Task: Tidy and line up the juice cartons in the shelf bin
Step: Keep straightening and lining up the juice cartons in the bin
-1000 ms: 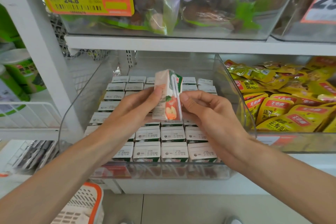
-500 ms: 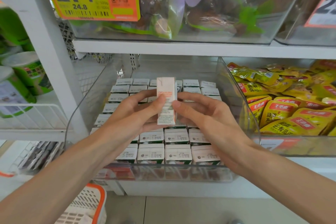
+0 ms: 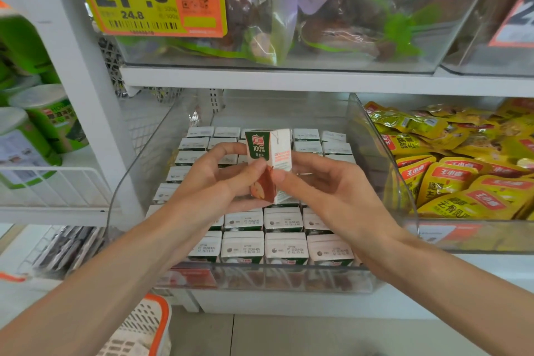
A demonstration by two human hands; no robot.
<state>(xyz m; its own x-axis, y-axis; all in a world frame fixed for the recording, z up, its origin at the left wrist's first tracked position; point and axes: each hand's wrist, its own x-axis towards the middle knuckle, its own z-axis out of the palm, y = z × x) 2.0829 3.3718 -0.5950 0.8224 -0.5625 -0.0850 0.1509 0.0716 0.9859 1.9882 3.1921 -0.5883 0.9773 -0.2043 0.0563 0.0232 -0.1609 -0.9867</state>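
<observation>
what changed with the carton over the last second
The held carton was turned between both hands: first its straw side faced the camera, then a white panel, now the green 100% front. The left hand and right hand kept pinching it above the clear bin. The rows of cartons in the bin stayed put.

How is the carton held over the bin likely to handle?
Probably stiff: the juice carton shows crisp edges in the left hand and right hand. Likely light, as fingers alone hold it. Tall and narrow, it may tip.
</observation>
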